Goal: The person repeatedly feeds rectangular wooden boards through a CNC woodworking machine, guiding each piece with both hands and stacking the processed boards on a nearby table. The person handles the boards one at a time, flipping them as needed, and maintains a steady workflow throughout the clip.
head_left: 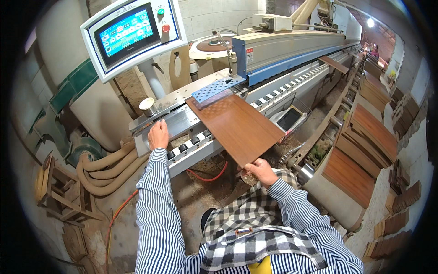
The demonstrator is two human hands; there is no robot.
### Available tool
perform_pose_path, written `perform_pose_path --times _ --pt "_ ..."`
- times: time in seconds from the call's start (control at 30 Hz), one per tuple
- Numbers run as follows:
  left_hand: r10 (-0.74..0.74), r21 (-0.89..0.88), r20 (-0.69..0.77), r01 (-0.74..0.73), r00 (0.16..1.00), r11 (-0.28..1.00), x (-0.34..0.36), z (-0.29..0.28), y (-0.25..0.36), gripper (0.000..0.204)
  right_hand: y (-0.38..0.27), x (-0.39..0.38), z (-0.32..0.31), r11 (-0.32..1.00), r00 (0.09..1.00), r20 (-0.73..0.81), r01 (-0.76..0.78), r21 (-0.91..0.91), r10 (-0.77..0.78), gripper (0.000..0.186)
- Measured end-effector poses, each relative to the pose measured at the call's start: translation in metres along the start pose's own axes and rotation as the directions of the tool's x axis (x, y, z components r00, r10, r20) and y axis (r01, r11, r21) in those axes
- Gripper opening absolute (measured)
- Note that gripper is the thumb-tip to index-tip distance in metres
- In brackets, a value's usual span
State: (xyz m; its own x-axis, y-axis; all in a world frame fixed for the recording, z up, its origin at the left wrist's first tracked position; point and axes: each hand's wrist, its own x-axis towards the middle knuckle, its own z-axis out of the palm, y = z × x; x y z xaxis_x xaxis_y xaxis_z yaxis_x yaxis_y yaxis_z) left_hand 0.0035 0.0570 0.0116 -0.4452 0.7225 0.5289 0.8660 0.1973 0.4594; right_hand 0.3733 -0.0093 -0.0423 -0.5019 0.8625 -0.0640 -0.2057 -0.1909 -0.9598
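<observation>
Lettering [124,8] tops the control panel [132,37]; right hand [263,171] grips brown board [237,129].

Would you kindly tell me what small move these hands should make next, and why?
I would probably bring the left hand to the brown panel to steady it: only the right hand grips it, at the near end, while the left rests at the metal bed, and its far end reaches the blue perforated plate.

A lamp [370,22] glares white at upper right; the control screen [127,35] glows blue; shadow dims the floor [203,195]; fisheye edges curve into black.
</observation>
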Motion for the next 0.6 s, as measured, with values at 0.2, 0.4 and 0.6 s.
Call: perform_pose_path --times 0.2,0.4,0.6 --pt "0.001 -0.017 -0.003 -0.001 1.000 1.000 -0.001 0.001 0.006 0.037 -0.003 0.002 -0.049 0.997 0.974 -0.228 0.029 0.069 -0.013 0.031" --pt "0.006 0.004 -0.005 -0.006 1.000 1.000 0.000 0.001 -0.001 0.037 -0.028 0.001 -0.074 0.997 0.923 -0.384 0.017 0.074 0.013 0.033" --pt "0.040 0.046 -0.001 -0.040 0.999 0.998 0.007 0.017 -0.011 0.040 -0.020 -0.034 -0.138 0.954 0.816 -0.577 0.193 0.229 -0.027 0.032"
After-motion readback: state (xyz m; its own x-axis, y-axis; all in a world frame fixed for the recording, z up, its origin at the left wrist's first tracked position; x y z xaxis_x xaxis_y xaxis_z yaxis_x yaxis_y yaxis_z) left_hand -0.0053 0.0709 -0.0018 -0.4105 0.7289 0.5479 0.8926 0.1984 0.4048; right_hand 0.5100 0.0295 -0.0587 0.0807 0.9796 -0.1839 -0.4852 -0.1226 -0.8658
